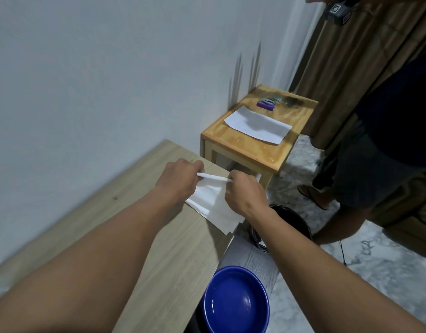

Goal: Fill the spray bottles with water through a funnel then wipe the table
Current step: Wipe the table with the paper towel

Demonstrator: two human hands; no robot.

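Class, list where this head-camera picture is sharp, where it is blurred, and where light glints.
Head view: the left hand and right hand pinching the white paper towel look sharp; the table smears into blur toward the frame's left; dark streaks mark the wall above the side table; small glints sit in the blue bowl.

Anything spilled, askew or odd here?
No spill visible. One oddity: the white tissue, pinched by the left hand and right hand, overhangs the table at its right edge.
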